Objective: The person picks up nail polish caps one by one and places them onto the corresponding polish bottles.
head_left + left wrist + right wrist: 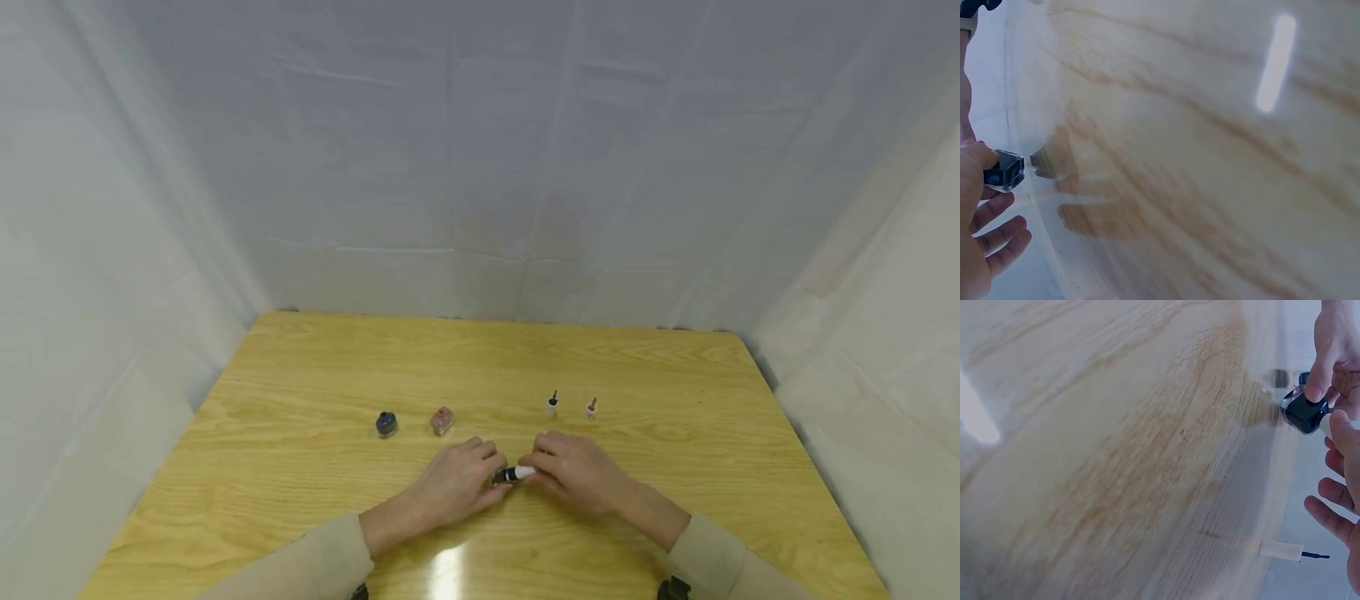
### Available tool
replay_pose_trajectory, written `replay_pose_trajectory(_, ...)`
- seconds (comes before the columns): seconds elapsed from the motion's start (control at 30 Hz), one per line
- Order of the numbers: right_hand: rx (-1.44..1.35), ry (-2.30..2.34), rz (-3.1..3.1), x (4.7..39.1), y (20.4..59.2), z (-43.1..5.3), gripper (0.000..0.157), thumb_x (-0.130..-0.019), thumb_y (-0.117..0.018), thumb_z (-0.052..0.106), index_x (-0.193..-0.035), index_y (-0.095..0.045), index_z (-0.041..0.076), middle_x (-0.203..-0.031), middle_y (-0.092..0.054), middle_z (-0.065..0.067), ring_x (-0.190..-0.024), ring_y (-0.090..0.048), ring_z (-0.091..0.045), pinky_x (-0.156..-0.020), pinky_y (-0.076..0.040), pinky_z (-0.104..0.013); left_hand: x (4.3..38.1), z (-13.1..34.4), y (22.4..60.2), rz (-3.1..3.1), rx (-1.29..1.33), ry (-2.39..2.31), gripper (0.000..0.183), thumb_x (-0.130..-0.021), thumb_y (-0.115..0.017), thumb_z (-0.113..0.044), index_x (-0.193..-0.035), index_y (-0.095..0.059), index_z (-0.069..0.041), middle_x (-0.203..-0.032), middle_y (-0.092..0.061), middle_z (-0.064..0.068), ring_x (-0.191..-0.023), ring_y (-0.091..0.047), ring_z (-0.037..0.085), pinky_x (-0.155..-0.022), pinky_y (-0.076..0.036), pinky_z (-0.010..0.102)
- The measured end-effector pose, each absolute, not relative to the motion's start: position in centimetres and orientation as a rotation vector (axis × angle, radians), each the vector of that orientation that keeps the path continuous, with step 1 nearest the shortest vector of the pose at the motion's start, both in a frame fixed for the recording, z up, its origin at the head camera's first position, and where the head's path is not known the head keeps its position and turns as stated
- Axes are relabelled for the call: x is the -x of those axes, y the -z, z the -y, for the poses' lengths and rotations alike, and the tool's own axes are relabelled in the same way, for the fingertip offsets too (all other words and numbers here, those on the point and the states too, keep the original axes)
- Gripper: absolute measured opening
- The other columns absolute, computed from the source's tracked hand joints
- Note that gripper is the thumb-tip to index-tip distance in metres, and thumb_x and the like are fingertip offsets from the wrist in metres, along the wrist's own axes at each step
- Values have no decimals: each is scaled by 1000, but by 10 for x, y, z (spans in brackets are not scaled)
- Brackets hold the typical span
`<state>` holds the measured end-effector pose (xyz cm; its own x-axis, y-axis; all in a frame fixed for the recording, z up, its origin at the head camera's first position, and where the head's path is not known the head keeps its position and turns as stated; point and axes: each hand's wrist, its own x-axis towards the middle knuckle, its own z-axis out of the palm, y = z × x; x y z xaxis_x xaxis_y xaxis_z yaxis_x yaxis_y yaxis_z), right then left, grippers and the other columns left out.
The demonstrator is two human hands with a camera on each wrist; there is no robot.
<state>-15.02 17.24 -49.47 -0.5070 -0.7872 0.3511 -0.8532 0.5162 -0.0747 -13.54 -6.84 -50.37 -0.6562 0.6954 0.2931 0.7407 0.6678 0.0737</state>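
My left hand [453, 482] pinches a dark nail polish bottle [1305, 414] of clear glass between thumb and fingers, tipped on its side close over the table. The thumb and fingers of my right hand [581, 473] grip its white cap [527, 472], which sits at the bottle's neck. In the left wrist view the glass base of the bottle [1009, 170] points toward the table, with the other left fingers spread loosely below it. Most of the cap is hidden by the right fingertips in the right wrist view.
Beyond the left hand stand two uncapped polish bottles, one dark blue [386, 424] and one pink [442, 421]. Past the right hand, a white cap with a dark brush [552, 407] and another with a pinkish brush [592, 409] stand brush-up on the wooden table [300, 375].
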Motion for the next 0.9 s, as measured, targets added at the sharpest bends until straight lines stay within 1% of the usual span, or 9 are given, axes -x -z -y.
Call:
replay_pose_trajectory(0.13, -1358, -355, 2492, 150, 496, -173, 18, -94, -61, 38, -102, -70, 24, -85, -57, 13, -70, -43, 2, -60, -37, -12, 135, 68, 504, 2632, 1154, 273, 25, -89, -65, -43, -98, -68, -20, -89, -64, -8, -75, -54, 5, -60, -44, 12)
replay_pose_trajectory(0.37, -1307, -360, 2488, 149, 499, -172, 17, -95, -59, 40, -95, -68, 25, -82, -56, 14, -69, -43, 3, -60, -37, -11, 133, 66, 503, 2646, 1152, 274, 23, -90, -64, -42, -98, -68, -20, -89, -64, -7, -75, -53, 5, -61, -44, 12)
replay_pose_trajectory(0.5, -1252, -370, 2553, 146, 499, -170, 20, -95, -57, 42, -92, -67, 26, -81, -56, 15, -69, -44, 3, -60, -40, -13, 132, 65, 503, 2646, 1146, 268, 23, -90, -64, -41, -97, -68, -20, -89, -64, -7, -75, -53, 4, -61, -44, 12)
replay_pose_trajectory(0.7, -1121, -389, 2659, 142, 500, -165, 22, -97, -53, 46, -89, -65, 29, -81, -56, 19, -71, -47, 5, -64, -45, -15, 131, 65, 503, 2641, 1119, 256, 23, -90, -64, -41, -98, -68, -20, -90, -65, -7, -75, -55, 5, -61, -45, 12)
replay_pose_trajectory(0.9, -1063, -375, 2621, 141, 507, -164, 22, -95, -55, 47, -88, -67, 30, -80, -57, 19, -68, -48, 5, -61, -45, -14, 130, 64, 501, 2652, 1106, 258, 23, -90, -64, -42, -99, -68, -21, -90, -65, -7, -76, -55, 5, -61, -45, 12)
